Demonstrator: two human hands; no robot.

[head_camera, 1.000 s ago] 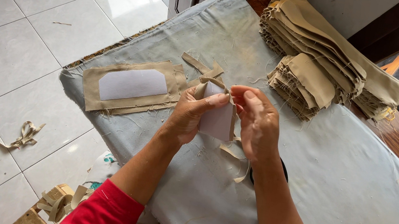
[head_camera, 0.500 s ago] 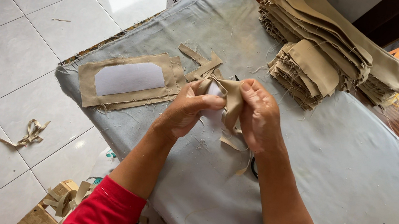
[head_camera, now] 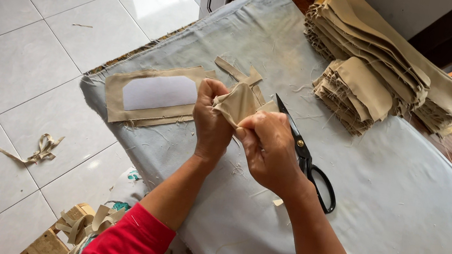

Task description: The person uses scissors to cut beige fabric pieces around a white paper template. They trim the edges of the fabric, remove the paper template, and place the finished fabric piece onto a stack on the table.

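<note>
A small tan fabric piece [head_camera: 238, 102] is bunched between both hands above the grey-covered table [head_camera: 409, 192]. My left hand [head_camera: 212, 120] pinches its left side with closed fingers. On its right side, my right hand [head_camera: 269, 149] grips the cloth with thumb and fingers. Black-handled scissors [head_camera: 308, 158] lie on the table just right of my right hand, blades pointing away. To the left lies a flat tan fabric piece [head_camera: 149, 97] with a white shaped patch on top.
Tall stacks of tan fabric pieces [head_camera: 370, 53] sit at the table's far side. Loose tan strips [head_camera: 240, 74] lie beyond my hands. Fabric scraps [head_camera: 38, 148] lie on the white tiled floor at left, and a box with scraps [head_camera: 70, 229] stands below the table edge.
The flat piece with the white patch that my hands held has been bunched and turned into a crumpled tan shape. The scissors, earlier hidden under my right hand, now show.
</note>
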